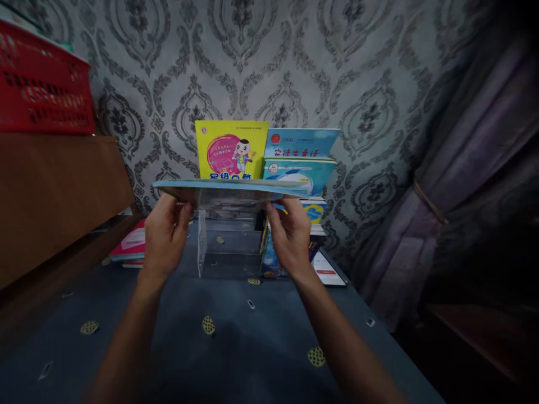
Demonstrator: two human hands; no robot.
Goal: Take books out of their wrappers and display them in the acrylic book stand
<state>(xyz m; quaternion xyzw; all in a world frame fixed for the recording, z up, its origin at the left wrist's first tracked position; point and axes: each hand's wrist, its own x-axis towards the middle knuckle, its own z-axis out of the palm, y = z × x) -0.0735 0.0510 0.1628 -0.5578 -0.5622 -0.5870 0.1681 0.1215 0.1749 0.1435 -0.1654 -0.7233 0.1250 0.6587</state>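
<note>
Left hand (166, 233) and right hand (291, 233) are each pinching an end of a thin book (231, 193) — it's pretty much level, spanning the gap between them, up above the tabletop (252, 348) and in front of the yellow book (231, 147).

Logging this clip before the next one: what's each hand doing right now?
Left hand: closed, gripping one end of a thin book.
Right hand: closed, gripping the other end of that book.
</note>
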